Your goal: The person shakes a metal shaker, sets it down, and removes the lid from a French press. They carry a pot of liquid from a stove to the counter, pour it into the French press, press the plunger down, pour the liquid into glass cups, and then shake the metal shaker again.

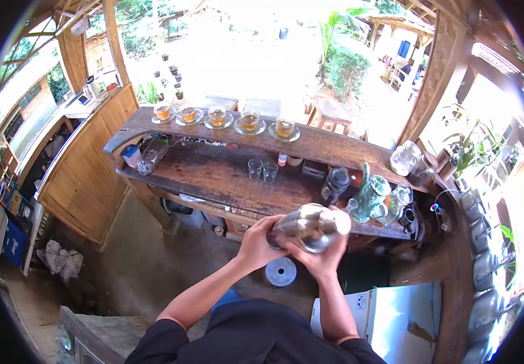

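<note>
A shiny silver cocktail shaker [310,229], smeared by motion, is held tilted in front of my chest. My left hand [257,242] wraps round its darker left end. From below and the right, my right hand [322,259] grips its silver body, with the rounded bright end pointing right. Both hands are closed on it, and some fingers are hidden behind the metal. Beyond the shaker stands a wooden counter [213,173], with two clear drinking glasses [262,170] on its lower top and a French press [336,185] farther right.
Several glass cups of amber drink [218,116] stand on saucers along the raised counter ledge. Green glassware [372,197] crowds the counter's right end. A round stool [281,272] is below my hands, a white fridge [403,318] at lower right, and a wooden cabinet [89,176] at left.
</note>
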{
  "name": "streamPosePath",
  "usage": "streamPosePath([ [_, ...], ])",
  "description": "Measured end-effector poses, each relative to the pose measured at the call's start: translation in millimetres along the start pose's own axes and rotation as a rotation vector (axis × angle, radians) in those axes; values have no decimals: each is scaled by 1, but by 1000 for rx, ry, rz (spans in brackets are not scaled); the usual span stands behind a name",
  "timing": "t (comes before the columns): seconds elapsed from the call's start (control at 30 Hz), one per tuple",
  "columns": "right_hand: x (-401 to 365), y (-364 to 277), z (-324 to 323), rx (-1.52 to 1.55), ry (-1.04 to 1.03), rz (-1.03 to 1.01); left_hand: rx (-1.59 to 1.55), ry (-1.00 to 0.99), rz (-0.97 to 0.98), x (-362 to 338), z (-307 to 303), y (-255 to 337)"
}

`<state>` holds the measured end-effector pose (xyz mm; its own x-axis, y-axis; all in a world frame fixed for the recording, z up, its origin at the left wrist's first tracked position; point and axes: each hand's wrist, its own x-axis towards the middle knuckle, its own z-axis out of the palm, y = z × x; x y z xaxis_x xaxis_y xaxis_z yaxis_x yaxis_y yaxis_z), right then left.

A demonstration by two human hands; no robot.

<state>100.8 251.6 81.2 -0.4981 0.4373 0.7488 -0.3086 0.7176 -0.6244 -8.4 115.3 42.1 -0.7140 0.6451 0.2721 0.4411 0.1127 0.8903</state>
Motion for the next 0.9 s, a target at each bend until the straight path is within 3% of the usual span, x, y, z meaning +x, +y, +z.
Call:
streamPosePath([
  [0.07, 2, -3, -3, 500, 176, -42, 93, 96, 400, 3, -22, 43],
  [0.1, 8, -29, -8, 557, 254, -35, 143, 159, 592, 6, -31, 63],
  [0.17, 12, -46, -13, 656, 399, -132, 160, 177, 664, 6, -38, 80],
  [0.2, 13, -42, -13, 668, 333, -197, 181, 198, 752, 7, -40, 84],
  [0.27, 6, -25, 0, 732, 229, 43, 172, 174, 689, 3, -37, 67],
  [0.3, -2, 1, -1, 483, 122, -73, 101, 91, 468, 1, -30, 43],
  [0.33, -5, -8, -2, 132, 35, 56, 33, 10, 246, 0, -21, 19],
  [0.4, -6, -6, 7, 289, -93, 497, 27, -32, 154, -11, -7, -5],
  [0.47, -5, -7, 0, 243, -21, 365, -54, -9, 77, -8, 0, 1],
  [0.5, -3, -10, -7, 131, 70, 114, 7, 40, 204, -6, -8, 23],
  [0.53, -5, -5, -24, 30, -1, -32, 15, 49, 221, 0, -18, 43],
  [0.6, 8, -39, -14, 690, 313, -29, 60, 161, 657, 2, -32, 75],
  [0.63, 5, -45, -17, 693, 351, -72, 74, 193, 755, 5, -33, 87],
  [0.73, 5, -29, -14, 681, 397, -158, 80, 164, 620, 9, -28, 76],
  [0.8, 4, -10, -14, -53, 20, -88, -31, 57, 327, 10, -9, 25],
  [0.87, -6, -2, 10, 218, 9, 375, -108, -18, 71, -4, 14, -30],
  [0.9, -8, 4, 12, 313, -13, 483, -106, -20, 69, -6, 14, -26],
])
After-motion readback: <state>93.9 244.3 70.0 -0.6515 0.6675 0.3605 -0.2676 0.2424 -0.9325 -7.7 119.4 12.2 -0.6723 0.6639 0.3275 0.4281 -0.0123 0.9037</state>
